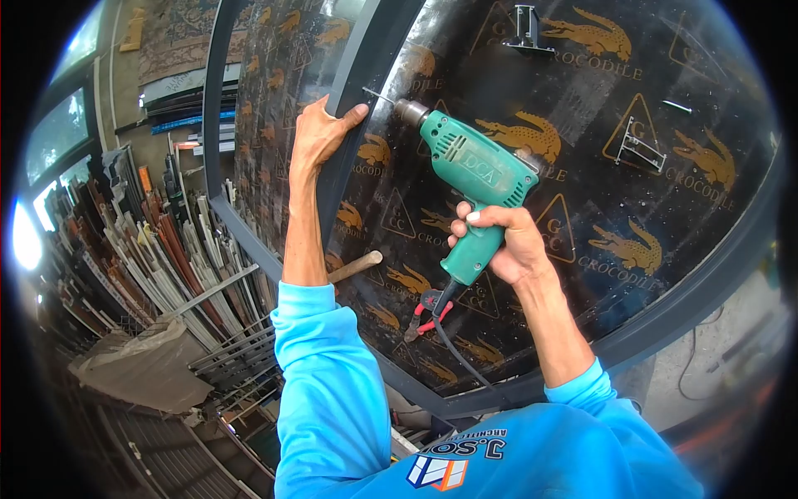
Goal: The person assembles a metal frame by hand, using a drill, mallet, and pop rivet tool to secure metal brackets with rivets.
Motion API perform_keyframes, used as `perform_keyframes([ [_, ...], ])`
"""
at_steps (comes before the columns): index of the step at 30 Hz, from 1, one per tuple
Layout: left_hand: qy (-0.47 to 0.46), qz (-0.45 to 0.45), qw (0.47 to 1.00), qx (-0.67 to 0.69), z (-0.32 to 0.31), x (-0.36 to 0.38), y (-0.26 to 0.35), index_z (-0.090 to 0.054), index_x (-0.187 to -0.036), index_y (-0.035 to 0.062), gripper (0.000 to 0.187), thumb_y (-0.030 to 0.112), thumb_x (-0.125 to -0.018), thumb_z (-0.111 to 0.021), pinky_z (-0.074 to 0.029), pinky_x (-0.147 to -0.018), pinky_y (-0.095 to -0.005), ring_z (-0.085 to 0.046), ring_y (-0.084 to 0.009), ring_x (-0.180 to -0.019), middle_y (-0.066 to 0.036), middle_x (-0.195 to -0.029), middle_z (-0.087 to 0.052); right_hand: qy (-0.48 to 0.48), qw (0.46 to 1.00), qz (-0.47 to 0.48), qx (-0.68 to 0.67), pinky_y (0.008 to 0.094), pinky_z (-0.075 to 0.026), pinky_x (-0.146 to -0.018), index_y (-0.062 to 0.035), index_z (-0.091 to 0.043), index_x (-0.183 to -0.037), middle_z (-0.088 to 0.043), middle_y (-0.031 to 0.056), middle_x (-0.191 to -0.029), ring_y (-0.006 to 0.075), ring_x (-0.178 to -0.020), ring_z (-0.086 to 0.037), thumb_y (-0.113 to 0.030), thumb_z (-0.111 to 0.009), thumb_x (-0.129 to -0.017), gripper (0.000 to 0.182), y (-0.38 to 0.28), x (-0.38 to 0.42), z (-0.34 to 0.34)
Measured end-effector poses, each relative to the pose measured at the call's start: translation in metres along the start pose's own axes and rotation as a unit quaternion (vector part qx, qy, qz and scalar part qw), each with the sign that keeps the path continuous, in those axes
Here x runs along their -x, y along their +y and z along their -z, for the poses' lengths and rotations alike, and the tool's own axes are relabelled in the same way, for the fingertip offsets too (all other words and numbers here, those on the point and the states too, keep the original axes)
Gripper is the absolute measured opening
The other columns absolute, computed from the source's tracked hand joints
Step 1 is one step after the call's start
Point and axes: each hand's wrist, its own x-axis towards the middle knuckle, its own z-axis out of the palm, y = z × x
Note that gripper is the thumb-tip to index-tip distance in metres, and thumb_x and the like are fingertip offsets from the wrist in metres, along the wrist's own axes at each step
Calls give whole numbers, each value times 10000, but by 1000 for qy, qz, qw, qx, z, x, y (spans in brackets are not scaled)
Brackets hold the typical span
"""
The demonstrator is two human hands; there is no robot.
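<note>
My right hand [514, 241] is wrapped round the handle of a green power drill [482, 162], which points up and left. A thin drill bit [378, 95] sticks out of its chuck, its tip at the dark grey metal frame bar [347, 104]. My left hand [322, 133] grips this same bar just below and left of the bit, thumb on its face and the other fingers partly hidden behind it. The drill's cord runs down past red-handled pliers [428, 320] lying on the black board [465, 75] with gold crocodile prints.
Small metal brackets [640, 153] and a short metal pin [677, 106] lie on the board at right; another metal piece [528, 33] sits at the top. A wooden stick [356, 266] pokes out near my left forearm. Many long profiles [141, 241] stand stacked at left.
</note>
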Motion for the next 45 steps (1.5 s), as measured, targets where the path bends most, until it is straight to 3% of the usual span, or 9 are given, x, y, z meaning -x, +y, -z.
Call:
perform_keyframes([
  [11,-8,14,1000,8,0,0,3,-676,-1096,17,600,480,-730,-784,-546,-713,-342,-710,-226,-747,-144,-833,-723,-13,1000,-15,-8,441,-553,-782,46,-541,-1182,-648,117,-973,220,-797,-638,19,-612,-747,441,7,-4,-4],
  [16,-2,-1,1000,21,-10,-8,-3,-676,-1103,20,614,492,-725,-784,-535,-745,-335,-702,-207,-793,-133,-873,-725,-9,1000,9,1,389,-558,-748,28,-523,-1221,-652,111,-968,202,-777,-648,27,-624,-737,495,9,-2,-7],
  [23,0,8,1000,28,-13,-7,-5,-676,-1110,24,613,491,-728,-783,-536,-741,-336,-701,-208,-777,-131,-866,-725,5,999,35,16,378,-547,-723,21,-525,-1187,-635,95,-911,188,-751,-636,14,-632,-726,473,12,-1,-13],
  [33,12,0,1000,23,-16,-8,-7,-682,-1107,28,577,471,-748,-770,-534,-728,-331,-700,-200,-760,-126,-858,-726,8,993,79,89,378,-559,-735,31,-527,-1220,-647,127,-963,199,-777,-648,10,-620,-709,520,11,7,-14],
  [35,19,-12,1000,18,-13,-6,-4,-681,-1108,27,577,469,-749,-770,-534,-725,-330,-701,-198,-761,-124,-859,-727,28,977,123,171,364,-560,-750,41,-543,-1212,-658,146,-993,207,-814,-666,2,-622,-690,530,4,14,-11],
  [45,26,-3,1000,12,-17,-5,-4,-689,-1094,38,564,481,-753,-761,-531,-742,-329,-703,-207,-780,-119,-851,-727,14,979,115,168,351,-552,-755,27,-557,-1212,-659,154,-1035,209,-839,-670,-23,-639,-670,550,3,14,-16],
])
